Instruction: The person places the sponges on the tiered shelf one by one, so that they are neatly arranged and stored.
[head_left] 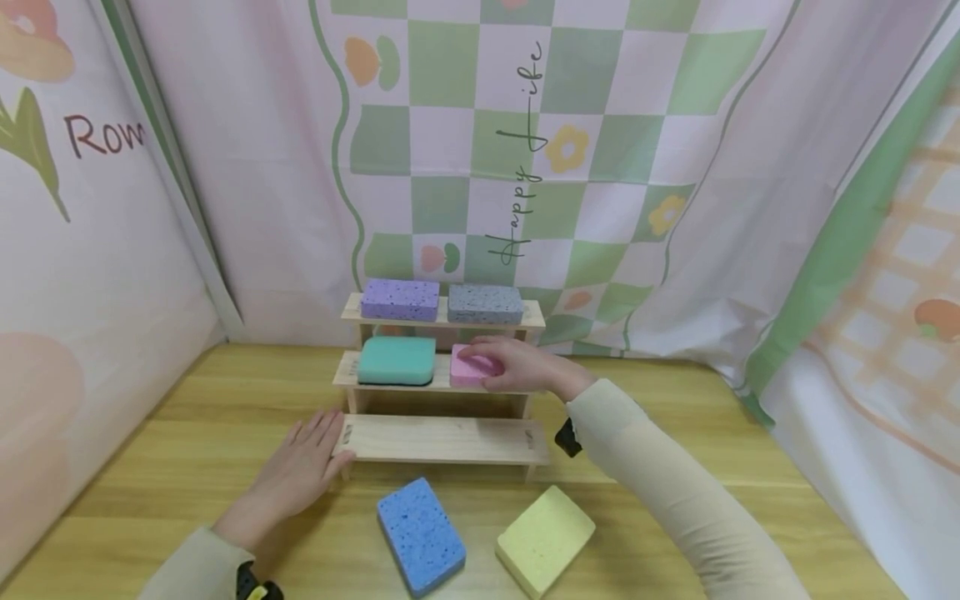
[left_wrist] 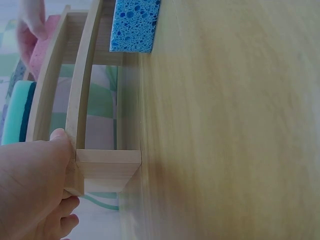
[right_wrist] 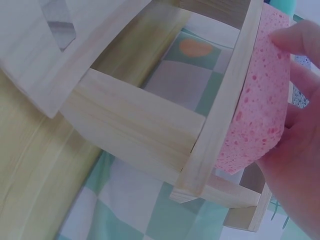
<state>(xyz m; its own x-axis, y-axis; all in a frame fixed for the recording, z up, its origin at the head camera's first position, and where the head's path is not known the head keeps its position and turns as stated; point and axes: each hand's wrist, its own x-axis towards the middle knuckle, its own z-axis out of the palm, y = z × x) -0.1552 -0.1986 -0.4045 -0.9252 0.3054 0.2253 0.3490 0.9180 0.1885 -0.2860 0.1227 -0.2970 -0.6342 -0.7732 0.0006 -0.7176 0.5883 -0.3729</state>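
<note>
A three-step wooden rack (head_left: 442,437) stands on the table. My left hand (head_left: 300,462) holds the left end of its lowest step; in the left wrist view the thumb (left_wrist: 59,137) lies on the board's edge and the fingers bend past the end. On the middle step, at the right, my right hand (head_left: 525,364) grips a pink sponge (head_left: 465,373) between thumb and fingers. Close up, this pink sponge (right_wrist: 257,100) sits along the step's front edge, its far side hidden by the hand. To its left on the same step lies a teal sponge (head_left: 396,360) with a dark underside.
Side by side on the top step are a purple sponge (head_left: 400,300) and a grey sponge (head_left: 485,304). In front of the rack, a blue sponge (head_left: 422,537) and a yellow sponge (head_left: 546,542) lie on the wooden table (head_left: 675,467). Printed curtains (head_left: 270,167) hang behind and at both sides.
</note>
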